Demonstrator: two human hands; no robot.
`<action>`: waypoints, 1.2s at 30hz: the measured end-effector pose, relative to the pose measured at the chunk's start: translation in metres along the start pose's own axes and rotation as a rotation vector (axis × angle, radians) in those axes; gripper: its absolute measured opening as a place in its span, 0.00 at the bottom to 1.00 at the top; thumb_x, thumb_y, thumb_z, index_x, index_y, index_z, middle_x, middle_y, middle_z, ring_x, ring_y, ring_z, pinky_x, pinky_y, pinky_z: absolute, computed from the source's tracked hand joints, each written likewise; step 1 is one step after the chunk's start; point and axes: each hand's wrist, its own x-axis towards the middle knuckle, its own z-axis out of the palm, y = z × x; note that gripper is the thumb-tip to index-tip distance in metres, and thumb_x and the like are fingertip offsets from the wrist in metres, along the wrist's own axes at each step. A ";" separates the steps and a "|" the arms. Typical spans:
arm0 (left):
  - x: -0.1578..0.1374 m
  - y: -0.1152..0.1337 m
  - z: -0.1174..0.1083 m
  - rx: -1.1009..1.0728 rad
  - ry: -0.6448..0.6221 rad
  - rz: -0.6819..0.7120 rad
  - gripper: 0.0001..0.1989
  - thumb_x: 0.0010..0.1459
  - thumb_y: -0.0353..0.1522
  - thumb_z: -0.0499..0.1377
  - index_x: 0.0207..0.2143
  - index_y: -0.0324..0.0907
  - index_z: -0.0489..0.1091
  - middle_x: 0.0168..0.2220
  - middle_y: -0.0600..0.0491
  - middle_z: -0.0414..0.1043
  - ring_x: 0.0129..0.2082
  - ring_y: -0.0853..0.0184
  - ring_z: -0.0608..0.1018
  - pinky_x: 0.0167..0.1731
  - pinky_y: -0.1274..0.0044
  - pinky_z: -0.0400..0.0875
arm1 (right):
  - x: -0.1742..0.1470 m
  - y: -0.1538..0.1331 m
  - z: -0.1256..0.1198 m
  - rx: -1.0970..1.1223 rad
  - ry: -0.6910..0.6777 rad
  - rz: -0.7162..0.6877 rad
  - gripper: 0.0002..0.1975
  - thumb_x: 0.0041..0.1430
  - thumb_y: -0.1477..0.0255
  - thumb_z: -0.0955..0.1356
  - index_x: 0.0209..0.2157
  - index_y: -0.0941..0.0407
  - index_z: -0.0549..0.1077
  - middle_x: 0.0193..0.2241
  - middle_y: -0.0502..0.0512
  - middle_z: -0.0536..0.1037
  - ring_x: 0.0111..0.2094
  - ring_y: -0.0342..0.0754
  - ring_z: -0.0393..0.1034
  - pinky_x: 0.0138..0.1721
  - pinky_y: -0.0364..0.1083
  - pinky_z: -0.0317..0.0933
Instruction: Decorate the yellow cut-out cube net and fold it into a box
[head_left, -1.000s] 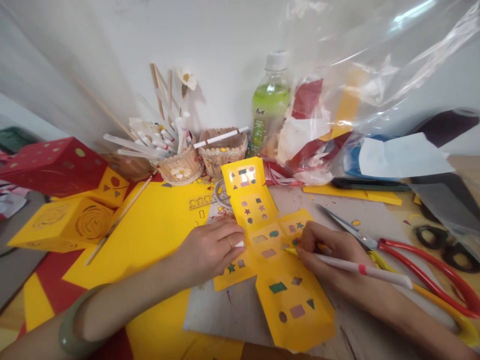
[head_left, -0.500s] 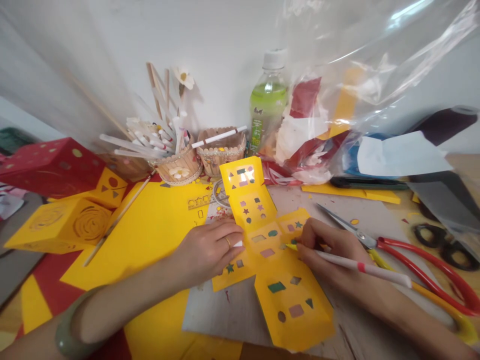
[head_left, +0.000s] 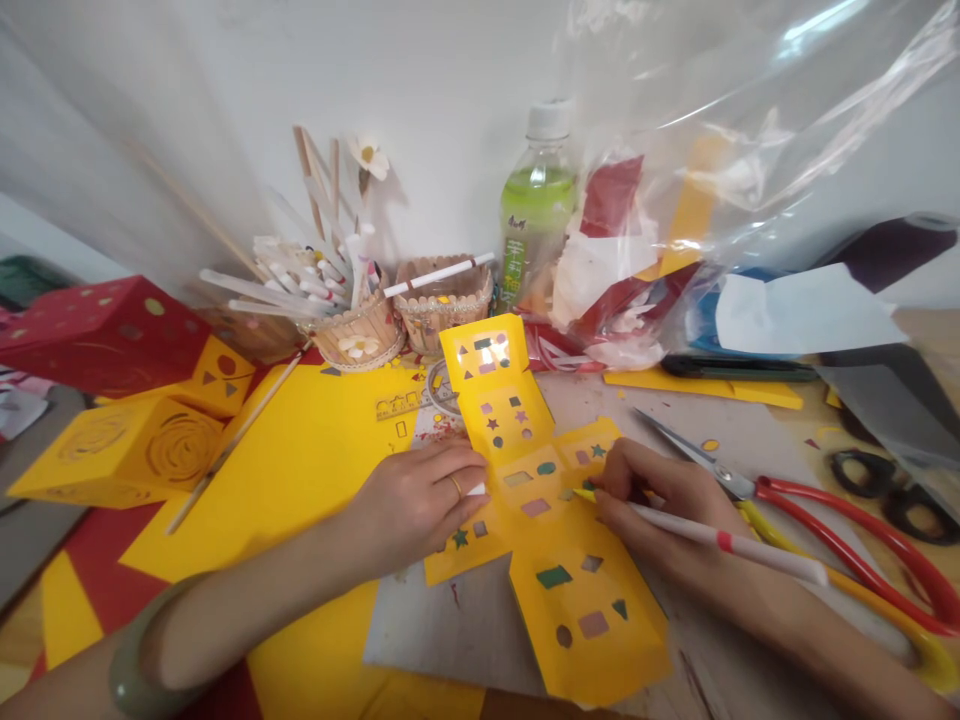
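My right hand (head_left: 651,500) grips a white felt-tip pen (head_left: 750,548) with a red band. Its yellow tip meets the middle of a flat yellow card box net (head_left: 531,455). Cut-out stars, triangles, ovals and other shapes show pink, green and grey in the net's panels. My left hand (head_left: 420,500) lies on the net's left flap with its fingers closed. A small white piece (head_left: 477,489), perhaps a pen cap, sticks out between those fingers; most of it is hidden. The net lies on a grey board (head_left: 420,630).
Red-handled scissors (head_left: 739,482) lie at my right, near black-handled scissors (head_left: 862,470). Behind stand a drink bottle (head_left: 536,215), a basket of pens (head_left: 356,340) and a clear bag of scraps (head_left: 615,250). Yellow sheets (head_left: 300,460) and red (head_left: 112,335) and yellow boxes (head_left: 112,450) are at left.
Almost nothing differs. The back end of the pen has shifted very slightly to the right and down, with the tip still on the net. My left hand stays in place.
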 end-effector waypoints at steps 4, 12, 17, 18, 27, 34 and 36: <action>-0.001 0.000 0.000 0.001 -0.006 0.002 0.06 0.59 0.28 0.53 0.35 0.36 0.68 0.35 0.48 0.74 0.37 0.65 0.76 0.37 0.73 0.75 | 0.000 0.002 0.000 0.002 -0.006 -0.013 0.10 0.52 0.73 0.62 0.20 0.54 0.56 0.18 0.46 0.62 0.20 0.41 0.55 0.20 0.41 0.50; -0.001 -0.001 0.000 0.009 -0.011 0.009 0.06 0.58 0.28 0.53 0.35 0.36 0.69 0.35 0.49 0.74 0.37 0.66 0.76 0.36 0.74 0.76 | 0.001 0.004 0.000 0.001 -0.021 -0.002 0.11 0.52 0.74 0.62 0.20 0.54 0.54 0.17 0.45 0.61 0.20 0.41 0.54 0.20 0.40 0.50; -0.001 -0.001 0.000 0.007 -0.008 0.005 0.06 0.58 0.28 0.53 0.35 0.37 0.69 0.35 0.49 0.74 0.37 0.66 0.76 0.38 0.74 0.75 | 0.000 0.005 -0.002 -0.007 -0.027 0.009 0.11 0.52 0.75 0.61 0.20 0.54 0.54 0.17 0.45 0.60 0.20 0.41 0.54 0.20 0.40 0.51; -0.002 -0.001 0.000 0.003 -0.010 0.003 0.06 0.58 0.28 0.53 0.35 0.37 0.69 0.35 0.49 0.74 0.38 0.66 0.76 0.38 0.74 0.75 | 0.000 0.005 -0.002 -0.011 -0.028 0.011 0.11 0.52 0.74 0.61 0.20 0.54 0.54 0.17 0.45 0.60 0.20 0.41 0.54 0.20 0.40 0.51; -0.002 -0.001 0.000 -0.006 -0.019 -0.001 0.05 0.58 0.28 0.54 0.36 0.36 0.68 0.36 0.49 0.74 0.37 0.65 0.76 0.37 0.73 0.75 | 0.001 0.006 0.000 -0.014 -0.002 0.025 0.11 0.51 0.74 0.62 0.20 0.53 0.54 0.17 0.45 0.61 0.19 0.42 0.55 0.20 0.41 0.51; -0.002 -0.001 0.000 -0.009 -0.011 0.003 0.05 0.58 0.27 0.54 0.35 0.36 0.68 0.36 0.48 0.74 0.37 0.65 0.76 0.37 0.73 0.75 | -0.001 0.006 -0.001 -0.008 -0.014 -0.003 0.10 0.51 0.74 0.61 0.20 0.54 0.54 0.17 0.45 0.61 0.19 0.41 0.54 0.20 0.41 0.50; -0.002 -0.001 0.000 -0.013 -0.017 0.000 0.05 0.58 0.27 0.54 0.36 0.36 0.68 0.36 0.48 0.74 0.38 0.65 0.76 0.37 0.74 0.75 | 0.000 0.006 -0.001 -0.001 -0.007 0.001 0.11 0.51 0.74 0.61 0.19 0.54 0.54 0.17 0.45 0.60 0.19 0.41 0.54 0.19 0.41 0.50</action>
